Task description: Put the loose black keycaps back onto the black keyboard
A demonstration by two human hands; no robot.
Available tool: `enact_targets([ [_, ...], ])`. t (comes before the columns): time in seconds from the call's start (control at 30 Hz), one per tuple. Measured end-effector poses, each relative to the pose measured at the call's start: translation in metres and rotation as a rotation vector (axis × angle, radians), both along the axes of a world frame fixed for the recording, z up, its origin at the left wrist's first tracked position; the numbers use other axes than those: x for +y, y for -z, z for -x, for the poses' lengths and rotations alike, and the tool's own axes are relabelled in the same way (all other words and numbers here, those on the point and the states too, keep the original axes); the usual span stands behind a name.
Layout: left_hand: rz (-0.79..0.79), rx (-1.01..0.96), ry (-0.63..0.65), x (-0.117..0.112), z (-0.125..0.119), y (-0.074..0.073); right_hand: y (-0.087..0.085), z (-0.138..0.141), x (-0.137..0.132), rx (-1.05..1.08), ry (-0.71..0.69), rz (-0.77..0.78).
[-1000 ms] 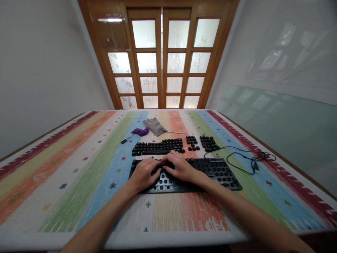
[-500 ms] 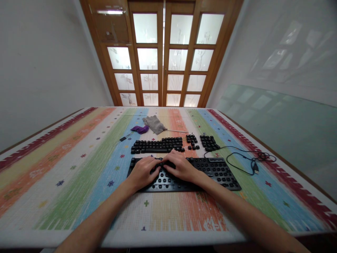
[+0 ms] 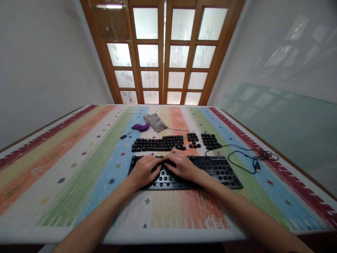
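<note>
A black keyboard (image 3: 223, 172) lies in front of me, its key switches bare over much of its surface. My left hand (image 3: 144, 170) rests over its left half, fingers curled and closed near the upper rows. From the other side, my right hand (image 3: 181, 164) reaches in, its fingertips also closed and meeting those of the left. Whatever is between the fingertips is dark and too small to make out. Just beyond the keyboard sit loose black keycaps (image 3: 158, 143), laid out in rows, with smaller groups of keycaps (image 3: 210, 141) to the right.
Behind the keycaps lie a grey cloth (image 3: 156, 123), a purple cloth (image 3: 140, 127) and a small dark-handled tool (image 3: 123, 136). The keyboard's cable (image 3: 250, 151) coils at the right. A striped tablecloth (image 3: 86, 175) covers the table; wooden glazed doors (image 3: 163, 52) stand behind.
The view has shifted slightly. Both hands stay at the same place on the keyboard, with only a small change in the fingers. The keycaps and cloths look unmoved.
</note>
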State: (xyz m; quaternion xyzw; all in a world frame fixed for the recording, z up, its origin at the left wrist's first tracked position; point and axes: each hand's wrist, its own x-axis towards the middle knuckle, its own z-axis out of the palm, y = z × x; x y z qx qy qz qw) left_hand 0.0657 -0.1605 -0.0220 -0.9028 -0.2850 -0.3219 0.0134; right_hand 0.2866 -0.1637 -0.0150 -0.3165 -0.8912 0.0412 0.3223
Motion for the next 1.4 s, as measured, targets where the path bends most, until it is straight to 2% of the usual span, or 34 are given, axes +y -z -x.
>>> enact_targets([
  [0.1, -0.032, 0.01, 0.001, 0.0, -0.001, 0.001, 0.002, 0.001, -0.001, -0.037, 0.048, -0.077],
  [0.2, -0.036, 0.026, 0.001, -0.001, -0.002, 0.0, -0.003, 0.004, -0.005, -0.179, 0.095, -0.207],
  [0.33, -0.035, 0.066, -0.009, -0.004, -0.004, -0.001, -0.015, 0.013, -0.015, -0.447, 0.041, -0.375],
  [0.43, -0.052, 0.105, -0.018, -0.006, -0.005, -0.001, -0.016, 0.018, -0.02, -0.564, 0.024, -0.411],
  [0.63, -0.102, 0.147, -0.012, -0.009, -0.006, 0.001, -0.007, 0.014, -0.018, -0.502, 0.007, -0.376],
  [0.8, -0.084, 0.095, 0.0, -0.011, -0.008, -0.002, -0.012, 0.004, -0.012, -0.357, 0.039, -0.249],
  [0.9, -0.085, 0.038, 0.024, -0.012, -0.008, -0.003, -0.014, -0.003, 0.002, -0.174, 0.059, -0.188],
  [1.03, -0.068, 0.012, 0.084, -0.013, -0.007, 0.0, -0.011, -0.011, 0.036, -0.005, 0.117, -0.073],
  [1.23, -0.014, 0.136, 0.109, -0.015, -0.003, 0.006, -0.017, -0.014, 0.087, -0.198, 0.283, 0.04],
  [1.4, -0.027, 0.184, 0.108, -0.015, -0.002, 0.007, -0.023, -0.006, 0.11, -0.351, 0.349, 0.064],
])
